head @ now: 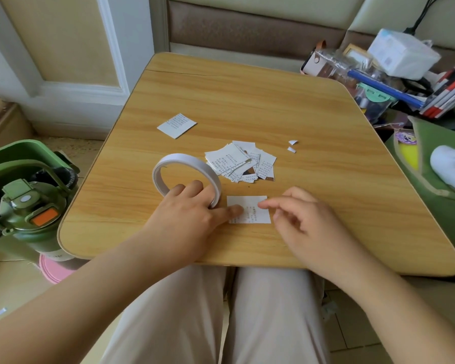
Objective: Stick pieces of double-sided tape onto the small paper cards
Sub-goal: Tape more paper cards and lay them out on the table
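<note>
Here the left hand (192,206) holds the tape roll (185,177) with curled fingers near the surface's (273,101) near edge, its thumb pressing a card (252,210). The right hand (302,219) hovers over that card, fingers relaxed, holding nothing. A card pile (241,161) lies mid-surface; a single card (176,125) lies toward the far left.

- The small paper cards (241,162) in the heap carry rows of tiny print, too small to read.
- The single card (176,125) lying apart shows the same fine print, unreadable.
- The card (255,210) nearest the person has faint lines of characters, illegible.
</note>
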Available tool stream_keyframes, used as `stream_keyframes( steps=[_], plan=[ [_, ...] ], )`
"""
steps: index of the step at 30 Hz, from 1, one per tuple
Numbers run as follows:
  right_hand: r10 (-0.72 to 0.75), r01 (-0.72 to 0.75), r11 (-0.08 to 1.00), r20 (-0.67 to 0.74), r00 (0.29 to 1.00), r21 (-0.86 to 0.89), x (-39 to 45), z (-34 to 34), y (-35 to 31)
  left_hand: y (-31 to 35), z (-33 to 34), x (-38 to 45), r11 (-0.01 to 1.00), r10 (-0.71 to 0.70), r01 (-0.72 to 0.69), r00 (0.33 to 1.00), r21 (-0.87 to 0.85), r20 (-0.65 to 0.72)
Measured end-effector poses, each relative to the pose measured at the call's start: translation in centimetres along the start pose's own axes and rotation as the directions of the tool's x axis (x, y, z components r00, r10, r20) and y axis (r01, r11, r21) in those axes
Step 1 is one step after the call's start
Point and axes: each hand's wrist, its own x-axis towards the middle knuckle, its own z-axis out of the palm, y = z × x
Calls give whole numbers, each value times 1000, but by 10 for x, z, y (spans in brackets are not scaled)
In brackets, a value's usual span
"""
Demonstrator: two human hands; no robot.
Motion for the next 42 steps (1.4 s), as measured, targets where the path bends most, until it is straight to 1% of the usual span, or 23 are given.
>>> stream_keyframes(
  steps=[2,4,10,11,14,16,20,25,28,32,34,37,39,42],
  plan=[
    [-73,74,995,20,997,-68,-2,8,5,0,-1,0,1000,-19,19,1000,-20,-8],
    [-113,114,987,16,993,-109,-3,12,9,1,-1,0,999,-27,26,1000,-27,-12],
    [-179,167,950,-23,983,-265,-2,19,18,0,-2,0,997,-46,46,999,-54,1],
    [-167,154,955,-30,986,-252,-1,19,20,-1,-3,-1,997,-52,52,999,-62,0],
    [-84,80,991,-37,996,-112,-3,18,23,-4,-3,-3,993,-78,79,997,-94,11],
    [-42,40,997,-27,999,-64,-4,18,23,-6,-2,-4,990,-89,90,996,-111,14],
    [6,-5,998,8,1000,-63,-4,17,22,-10,0,-5,977,-101,105,994,-183,33],
    [31,-27,997,51,998,-73,-3,15,22,-15,1,-11,955,-96,95,995,-282,10],
    [30,-26,998,67,997,-65,-3,14,22,-14,-1,-12,947,-119,113,993,-301,0],
    [90,-94,995,110,990,38,0,5,24,-14,-1,-11,936,-150,138,989,-325,-12],
    [134,-142,986,92,987,90,5,0,23,-15,0,-11,927,-166,155,986,-342,-5],
    [143,-139,982,-21,990,130,22,-7,15,-15,1,-11,916,-181,168,984,-364,1],
    [122,-112,987,-79,989,113,42,-8,9,-15,1,-12,915,-180,165,984,-367,-8],
    [103,-100,994,-62,993,38,81,0,1,-16,1,-12,915,-175,156,984,-372,-17]
  ],
)
